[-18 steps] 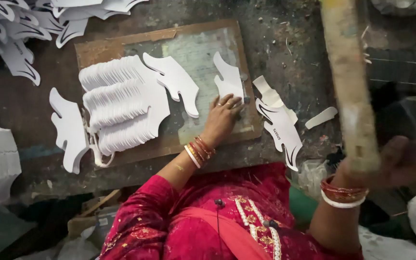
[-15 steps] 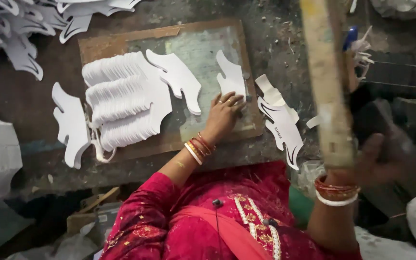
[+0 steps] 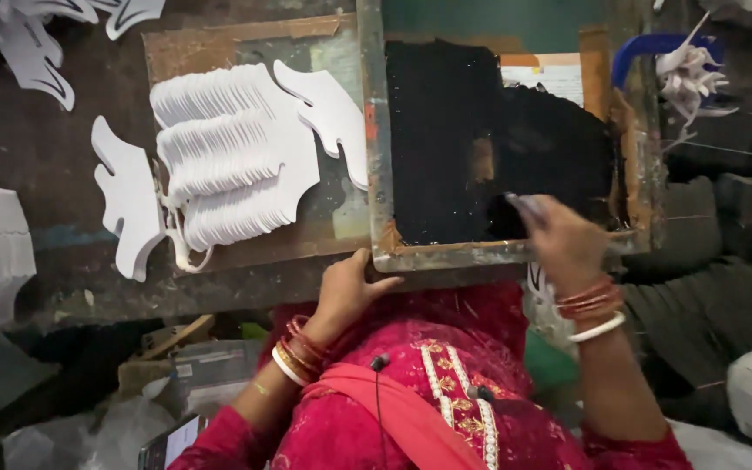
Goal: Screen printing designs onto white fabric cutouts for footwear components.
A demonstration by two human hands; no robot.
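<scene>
Left grip: the left hand [image 3: 347, 292] is closed on the near-left corner of the screen frame [image 3: 376, 157], thumb up over its rim.
Right grip: the right hand [image 3: 567, 244] rests on the frame's near rail and pinches a small blurred tool [image 3: 526, 205] over the mesh; what the tool is cannot be told.
Screen frame: a worn rectangular wooden frame, paint-stained, lying flat; its mesh [image 3: 463, 148] is coated black and looks wet and matt.
Under the frame: a brown board [image 3: 202, 48] with scuffed edges juts out to the frame's left.
Cut-outs: left of the frame, on the board, a fanned stack of white card shapes [image 3: 228, 157] with wavy, scalloped outlines; one loose white cut-out [image 3: 328, 109] lies against the frame's left rail, another [image 3: 124, 200] hangs off the board's far left edge.
Surface: a dark, stained, rough worktable [image 3: 54, 157] carries the board and frame.
Room: beyond the frame's right rail, a blue holder [image 3: 646, 48] with crumpled white scraps; at the far left, more white cut-outs [image 3: 19, 39].
Wrists: red and gold bangles [image 3: 293, 352] on both.
</scene>
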